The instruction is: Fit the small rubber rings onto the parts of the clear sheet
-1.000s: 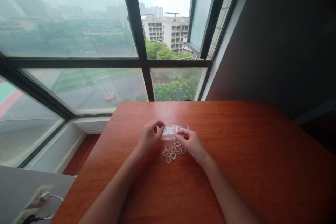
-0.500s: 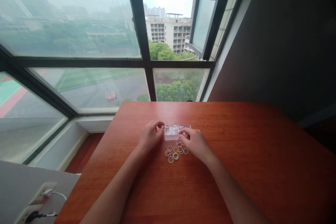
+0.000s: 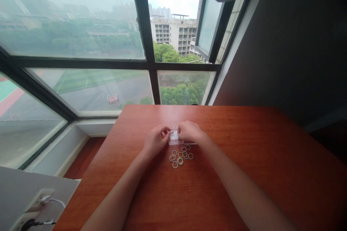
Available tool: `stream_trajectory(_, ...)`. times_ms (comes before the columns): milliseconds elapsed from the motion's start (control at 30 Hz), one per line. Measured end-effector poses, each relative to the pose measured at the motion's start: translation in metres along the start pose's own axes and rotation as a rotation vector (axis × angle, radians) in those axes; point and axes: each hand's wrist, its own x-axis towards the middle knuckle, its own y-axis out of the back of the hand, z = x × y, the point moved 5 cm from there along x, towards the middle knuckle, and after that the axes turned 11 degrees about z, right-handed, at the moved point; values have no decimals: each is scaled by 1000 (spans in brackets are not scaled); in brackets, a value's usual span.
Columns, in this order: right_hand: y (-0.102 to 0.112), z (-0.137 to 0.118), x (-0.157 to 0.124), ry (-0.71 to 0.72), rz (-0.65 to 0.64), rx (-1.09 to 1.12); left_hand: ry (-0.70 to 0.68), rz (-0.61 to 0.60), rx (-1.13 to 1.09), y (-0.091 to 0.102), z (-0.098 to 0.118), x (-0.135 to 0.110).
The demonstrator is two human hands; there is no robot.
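Note:
A small clear plastic box [image 3: 176, 141], with its lid lying open to the right, stands on the table. My left hand [image 3: 155, 141] is closed at the box's left edge, thumb and fingers gripping it there. Over the box's right part and the lid reaches my right hand [image 3: 190, 132], its fingers curled down and pinched together. Whatever lies between those fingertips is hidden. In front of the box is a loose cluster of several thin rings [image 3: 180, 161], pale green, yellowish and pinkish, some overlapping. Something small and ring-like shows inside the box near my left fingertips.
The reddish-brown wooden table [image 3: 244, 173] ends at a window [image 3: 81, 90] with dark frames. One pane is swung outward. A grey wall [image 3: 292, 61] rises on the right. Plugs and cables sit in a wall socket [image 3: 43, 201] at the lower left.
My right hand has moved left and away from me, from the box's right front onto its middle, covering most of the lid. My left hand stays at the box's left edge.

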Motion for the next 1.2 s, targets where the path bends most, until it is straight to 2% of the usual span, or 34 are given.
stream_trajectory(300, 4, -4, 11, -14, -76, 26, 56, -35, -13, -7, -6, -2)
stream_trajectory(533, -5, 8, 11, 29, -100, 273, 40, -41, -1, -7, -5, -2)
stream_trajectory(833, -7, 10, 12, 2, 151, 513, 34, -34, 7, -4, -2, -2)
stream_trajectory(1067, -9, 4, 11, -56, 299, 523, 68, -40, 56, 2, 1, -2)
stream_trajectory(1200, 0, 11, -5, -65, 374, 521, 65, -69, 68, 1, 2, -2)
